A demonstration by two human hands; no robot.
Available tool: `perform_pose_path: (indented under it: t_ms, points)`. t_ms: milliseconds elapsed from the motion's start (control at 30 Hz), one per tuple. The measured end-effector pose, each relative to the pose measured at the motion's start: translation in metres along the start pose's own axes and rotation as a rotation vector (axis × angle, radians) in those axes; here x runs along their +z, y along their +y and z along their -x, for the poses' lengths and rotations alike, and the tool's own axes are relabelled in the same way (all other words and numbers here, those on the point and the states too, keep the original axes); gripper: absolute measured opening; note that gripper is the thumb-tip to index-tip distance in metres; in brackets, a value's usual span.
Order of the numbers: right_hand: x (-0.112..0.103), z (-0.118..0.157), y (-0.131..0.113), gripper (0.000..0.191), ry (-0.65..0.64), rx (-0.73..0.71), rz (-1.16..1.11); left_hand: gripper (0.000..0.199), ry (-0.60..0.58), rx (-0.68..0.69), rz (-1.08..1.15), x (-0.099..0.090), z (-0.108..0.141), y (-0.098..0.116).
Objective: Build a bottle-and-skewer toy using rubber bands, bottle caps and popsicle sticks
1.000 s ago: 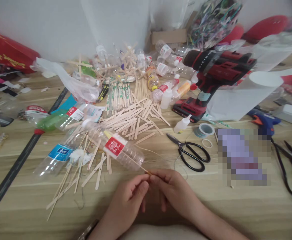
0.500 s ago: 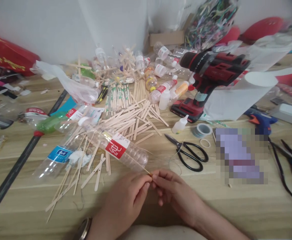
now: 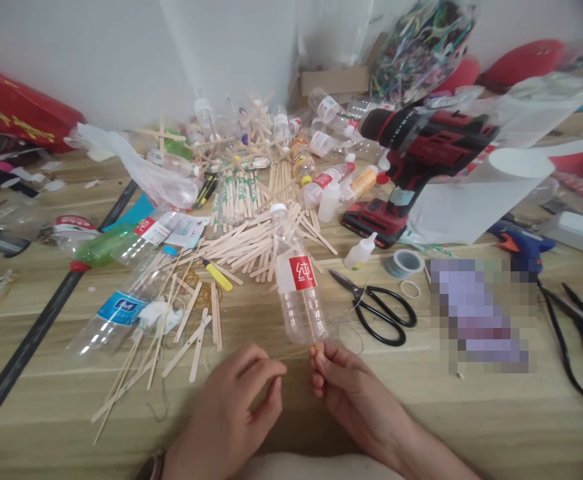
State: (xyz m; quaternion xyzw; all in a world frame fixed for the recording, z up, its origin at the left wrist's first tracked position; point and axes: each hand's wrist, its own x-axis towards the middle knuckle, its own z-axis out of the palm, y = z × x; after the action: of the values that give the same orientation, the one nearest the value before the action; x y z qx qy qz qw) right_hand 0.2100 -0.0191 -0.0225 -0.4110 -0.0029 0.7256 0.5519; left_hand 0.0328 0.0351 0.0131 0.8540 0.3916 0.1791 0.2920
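Observation:
My right hand (image 3: 344, 383) is closed, pinching the lower end of a thin wooden stick (image 3: 308, 320) just below a clear plastic bottle (image 3: 298, 300). The bottle has a white cap and a red-and-white label, and leans a little left with its base nearest me. The stick runs up along or inside it; I cannot tell which. To the left, my left hand (image 3: 236, 407) is apart from the bottle, fingers curled and thumb close to the index fingertip. Anything in that pinch is too small to make out. Black-handled scissors (image 3: 378, 307) lie right of the bottle.
Flat wooden sticks (image 3: 246, 247) are heaped behind the bottle, with a yellow cutter (image 3: 218, 275) beside them. A blue-labelled bottle (image 3: 118, 308) lies left. A red cordless drill (image 3: 406, 167) stands at back right, near a glue bottle (image 3: 360, 253) and a tape roll (image 3: 405, 263).
The bottle has swung from lying tilted to the left to nearly straight ahead, uncovering the yellow cutter. My left hand has parted from my right and moved left.

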Motion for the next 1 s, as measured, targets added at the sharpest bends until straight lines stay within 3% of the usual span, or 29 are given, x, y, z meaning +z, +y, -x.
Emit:
perform_pose_path:
  t_ms: [167,267,400,533,600,667,833,1000]
  points:
    - [0.002,-0.002,0.002,0.036,0.016,-0.024,0.01,0.018,0.075,-0.256,0.063,0.003,-0.01,-0.005]
    - [0.005,-0.002,0.002,0.036,0.014,-0.025,0.029,0.021,0.044,-0.345,0.04,0.004,-0.017,-0.004]
    - [0.008,-0.002,0.003,0.039,0.013,-0.033,0.053,0.032,-0.15,-0.436,-0.048,-0.005,-0.028,0.003]
    - [0.009,-0.002,0.003,0.038,-0.005,-0.045,0.089,0.028,-0.444,-0.375,-0.054,-0.018,-0.046,0.004]
    - [0.01,-0.002,0.002,0.037,-0.027,-0.063,0.103,0.025,-0.544,-0.399,0.133,-0.019,-0.053,0.002]
    - [0.011,-0.002,0.001,0.036,-0.06,-0.089,0.109,0.025,-0.556,-0.396,0.387,-0.015,-0.056,-0.001]
    - [0.011,-0.004,0.0,0.037,-0.097,-0.106,0.074,0.032,-0.416,-0.417,0.884,0.01,-0.049,-0.001]
    - [0.011,-0.004,0.0,0.037,-0.135,-0.036,0.045,0.036,-0.3,-0.651,1.247,0.032,-0.04,0.002]
